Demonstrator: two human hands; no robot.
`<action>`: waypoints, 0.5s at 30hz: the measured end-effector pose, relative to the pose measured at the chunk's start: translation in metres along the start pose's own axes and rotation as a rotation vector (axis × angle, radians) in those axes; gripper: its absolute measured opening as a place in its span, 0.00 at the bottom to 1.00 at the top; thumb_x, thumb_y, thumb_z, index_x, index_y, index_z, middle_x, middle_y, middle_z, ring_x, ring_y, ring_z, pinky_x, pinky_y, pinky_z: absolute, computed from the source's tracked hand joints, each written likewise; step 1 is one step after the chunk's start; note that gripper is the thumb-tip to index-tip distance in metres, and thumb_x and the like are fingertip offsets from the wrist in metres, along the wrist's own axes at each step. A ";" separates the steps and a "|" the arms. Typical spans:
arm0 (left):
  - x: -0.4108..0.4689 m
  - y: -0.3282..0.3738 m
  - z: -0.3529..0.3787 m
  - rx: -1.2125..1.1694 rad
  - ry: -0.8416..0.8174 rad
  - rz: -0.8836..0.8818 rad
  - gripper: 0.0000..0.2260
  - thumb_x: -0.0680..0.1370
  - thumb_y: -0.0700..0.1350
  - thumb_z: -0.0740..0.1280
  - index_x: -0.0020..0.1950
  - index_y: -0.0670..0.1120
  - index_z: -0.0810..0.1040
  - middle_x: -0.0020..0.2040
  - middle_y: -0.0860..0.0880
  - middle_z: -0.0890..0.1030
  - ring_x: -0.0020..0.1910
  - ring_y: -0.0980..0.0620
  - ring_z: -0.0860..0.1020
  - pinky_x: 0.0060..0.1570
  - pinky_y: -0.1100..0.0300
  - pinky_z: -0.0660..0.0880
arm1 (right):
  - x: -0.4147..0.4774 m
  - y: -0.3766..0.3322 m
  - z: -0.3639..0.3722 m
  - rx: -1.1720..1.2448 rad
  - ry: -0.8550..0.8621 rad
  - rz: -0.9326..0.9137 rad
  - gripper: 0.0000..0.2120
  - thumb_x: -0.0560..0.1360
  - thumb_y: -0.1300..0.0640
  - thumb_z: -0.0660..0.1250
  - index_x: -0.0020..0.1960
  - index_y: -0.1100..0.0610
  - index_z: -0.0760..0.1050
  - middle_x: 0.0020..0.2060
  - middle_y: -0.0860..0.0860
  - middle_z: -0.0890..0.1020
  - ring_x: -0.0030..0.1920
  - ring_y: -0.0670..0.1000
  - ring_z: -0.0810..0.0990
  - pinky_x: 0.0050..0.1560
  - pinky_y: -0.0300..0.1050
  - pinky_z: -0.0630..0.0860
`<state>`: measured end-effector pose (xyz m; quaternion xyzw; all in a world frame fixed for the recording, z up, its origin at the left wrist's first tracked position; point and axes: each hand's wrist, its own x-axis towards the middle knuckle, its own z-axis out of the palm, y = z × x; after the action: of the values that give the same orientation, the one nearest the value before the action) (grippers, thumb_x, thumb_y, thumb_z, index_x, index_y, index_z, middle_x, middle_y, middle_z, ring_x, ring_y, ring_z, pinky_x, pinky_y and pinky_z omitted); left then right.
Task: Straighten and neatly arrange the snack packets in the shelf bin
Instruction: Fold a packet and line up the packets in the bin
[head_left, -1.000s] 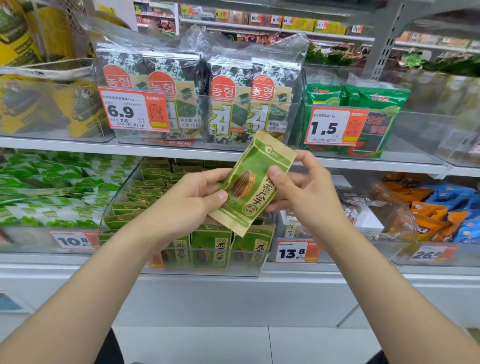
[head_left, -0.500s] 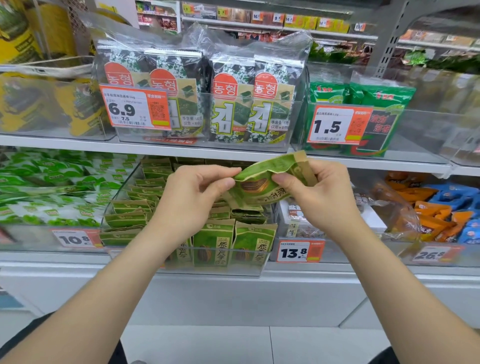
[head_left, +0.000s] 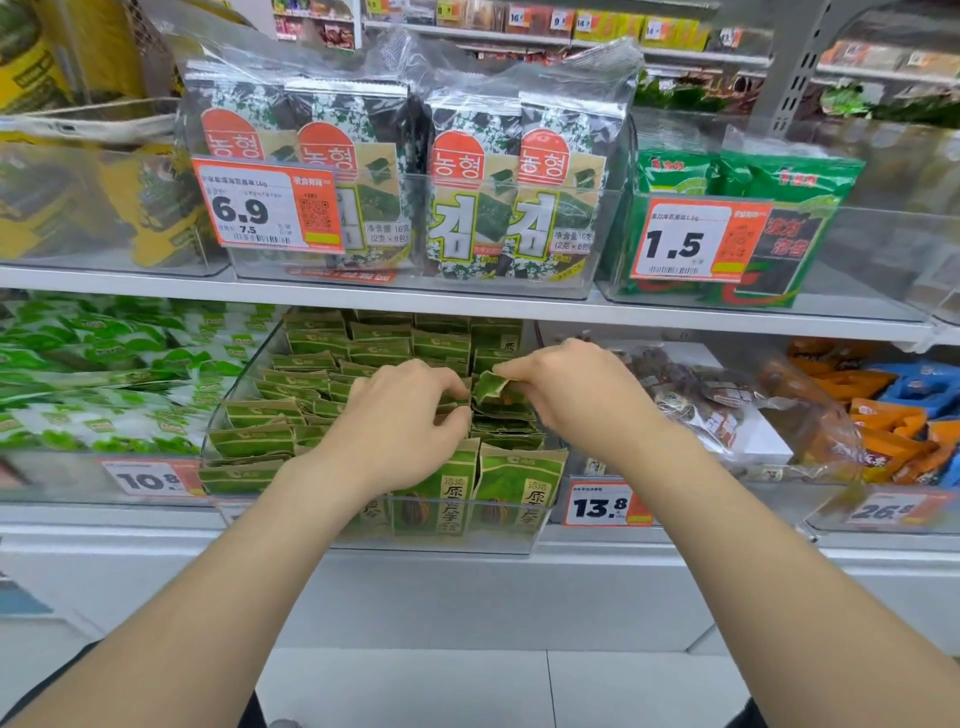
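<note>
The left hand (head_left: 405, 418) and right hand (head_left: 569, 397) pinch one green packet (head_left: 491, 387) by its edges, likely to slot it upright into the bin (head_left: 374, 543).

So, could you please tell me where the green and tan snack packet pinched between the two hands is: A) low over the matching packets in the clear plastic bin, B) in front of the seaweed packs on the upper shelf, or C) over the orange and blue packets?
A: the left hand and right hand pinch the green and tan snack packet just above the rows inside the clear plastic bin.
</note>
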<state>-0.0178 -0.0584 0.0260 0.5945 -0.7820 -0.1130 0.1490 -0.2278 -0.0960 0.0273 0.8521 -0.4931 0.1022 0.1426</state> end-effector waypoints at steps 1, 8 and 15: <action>0.001 0.000 0.002 0.016 -0.007 -0.004 0.15 0.85 0.56 0.62 0.69 0.57 0.79 0.67 0.51 0.80 0.69 0.44 0.75 0.69 0.41 0.67 | 0.007 -0.002 0.002 -0.073 -0.020 0.000 0.18 0.82 0.62 0.65 0.63 0.41 0.80 0.46 0.52 0.86 0.48 0.61 0.84 0.41 0.49 0.78; 0.005 -0.008 0.012 0.050 -0.027 0.009 0.16 0.84 0.58 0.55 0.64 0.60 0.81 0.58 0.53 0.80 0.61 0.45 0.74 0.64 0.42 0.64 | 0.034 -0.005 0.027 -0.222 -0.368 0.028 0.14 0.82 0.59 0.62 0.65 0.52 0.78 0.58 0.58 0.82 0.67 0.63 0.73 0.70 0.61 0.65; 0.006 -0.009 0.012 0.064 -0.049 0.022 0.17 0.86 0.58 0.54 0.66 0.59 0.79 0.61 0.52 0.77 0.63 0.45 0.71 0.66 0.42 0.62 | 0.037 -0.010 0.023 -0.135 -0.212 0.067 0.17 0.80 0.63 0.67 0.65 0.50 0.82 0.54 0.56 0.84 0.53 0.62 0.84 0.52 0.56 0.83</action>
<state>-0.0161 -0.0669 0.0122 0.5875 -0.7950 -0.1011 0.1117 -0.2002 -0.1287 0.0161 0.8296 -0.5395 -0.0171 0.1429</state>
